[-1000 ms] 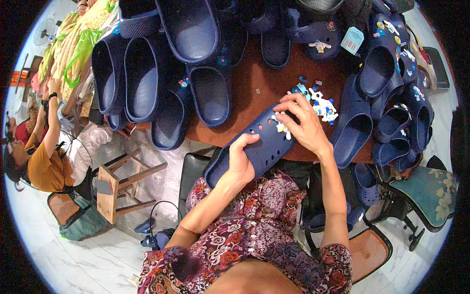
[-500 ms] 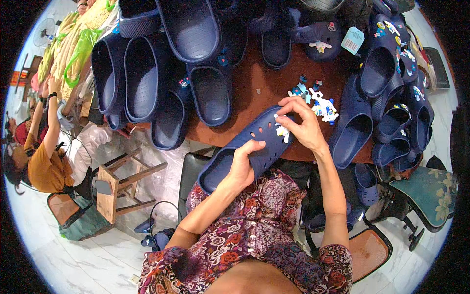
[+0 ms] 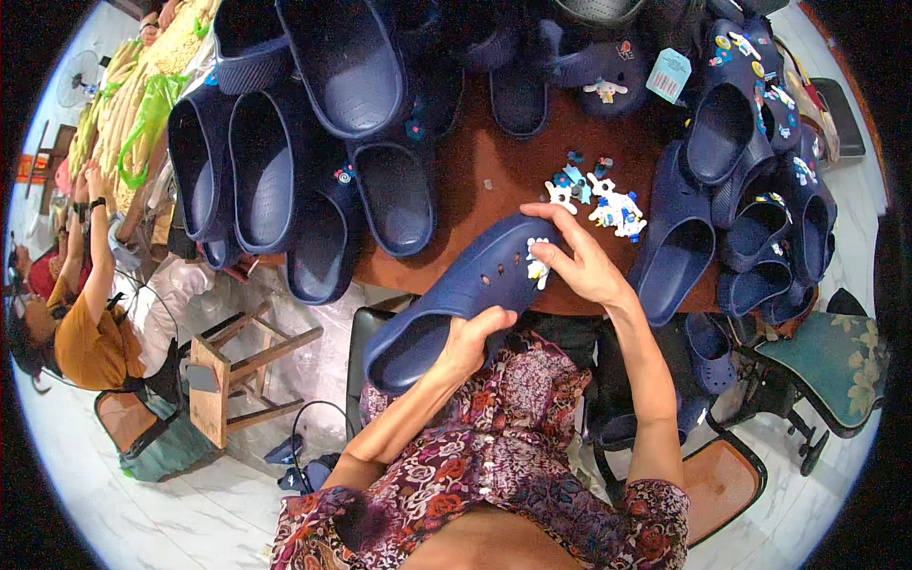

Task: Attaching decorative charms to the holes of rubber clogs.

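Diagonally, the navy clog (image 3: 465,299) points toe up-right, heel lower-left.

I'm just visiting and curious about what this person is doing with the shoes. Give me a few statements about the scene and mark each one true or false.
1. The left hand grips the heel end of a dark blue clog. True.
2. The right hand rests flat on the wooden stool. False: it presses a small white charm against the top of the clog; the wooden stool stands apart on the floor to the left.
3. A little heap of blue and white charms lies on the brown table just beyond the held clog. True.
4. The clogs on the table are bright red. False: they are dark blue.
5. The held clog lies flat on the floor. False: both hands hold it up at the table's near edge.
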A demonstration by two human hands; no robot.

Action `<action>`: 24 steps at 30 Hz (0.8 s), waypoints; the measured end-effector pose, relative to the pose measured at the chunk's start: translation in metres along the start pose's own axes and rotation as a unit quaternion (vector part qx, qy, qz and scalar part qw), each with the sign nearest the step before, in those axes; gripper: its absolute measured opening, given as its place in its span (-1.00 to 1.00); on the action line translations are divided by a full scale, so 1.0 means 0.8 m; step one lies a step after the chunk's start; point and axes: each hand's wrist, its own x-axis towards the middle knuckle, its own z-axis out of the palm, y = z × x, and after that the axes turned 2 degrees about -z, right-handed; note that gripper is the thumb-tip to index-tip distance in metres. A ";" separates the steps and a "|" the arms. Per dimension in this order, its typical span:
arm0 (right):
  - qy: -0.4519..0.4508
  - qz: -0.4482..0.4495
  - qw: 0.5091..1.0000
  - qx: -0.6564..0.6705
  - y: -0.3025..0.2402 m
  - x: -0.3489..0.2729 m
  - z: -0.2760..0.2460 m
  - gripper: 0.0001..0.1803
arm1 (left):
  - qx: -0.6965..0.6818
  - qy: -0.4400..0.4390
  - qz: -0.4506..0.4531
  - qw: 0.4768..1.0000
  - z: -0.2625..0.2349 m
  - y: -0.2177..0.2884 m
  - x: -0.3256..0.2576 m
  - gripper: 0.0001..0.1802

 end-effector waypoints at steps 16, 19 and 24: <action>0.070 -0.091 0.993 -0.038 0.001 -0.025 0.008 -0.51 | 0.163 -0.106 0.089 0.977 -0.022 -0.002 -0.004 -0.23; 0.074 -0.068 0.995 0.006 0.001 -0.027 0.008 -0.52 | 0.211 -0.124 0.103 0.964 -0.022 0.000 -0.004 -0.18; 0.107 -0.093 0.988 -0.067 0.002 -0.031 0.021 -0.53 | 0.206 -0.094 0.092 0.970 -0.017 -0.002 -0.009 -0.20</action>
